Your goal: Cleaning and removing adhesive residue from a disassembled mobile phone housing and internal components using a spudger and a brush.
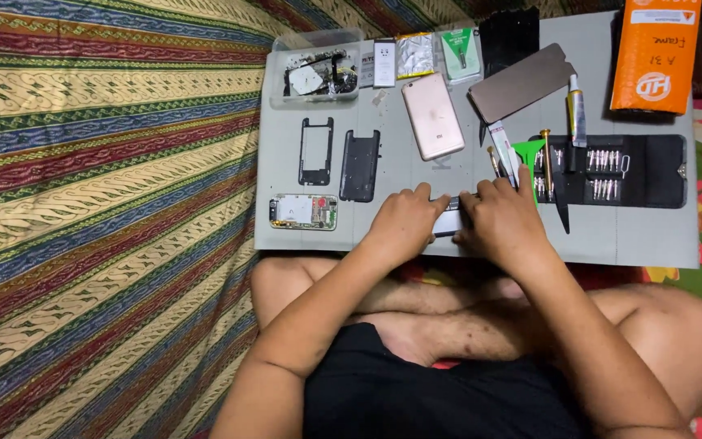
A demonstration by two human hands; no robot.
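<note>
Both my hands meet at the near edge of a grey work mat (611, 236). My left hand (404, 221) and my right hand (501, 219) are closed on a dark flat phone part (448, 219) held between them; most of it is hidden by my fingers. A green triangular pick (528, 152) pokes up just beyond my right hand. Farther out lie a pink-gold phone back cover (433, 115), a black phone frame (316, 151), a black inner panel (360, 165) and a bare phone circuit board (303, 211).
A clear plastic tub (316, 69) of parts, several small packets (416, 55) and an orange box (656, 53) line the mat's far edge. A black screwdriver-bit case (619, 171), a glue tube (576, 106) and a brown flat panel (522, 81) lie right. Striped cloth (99, 203) covers the left.
</note>
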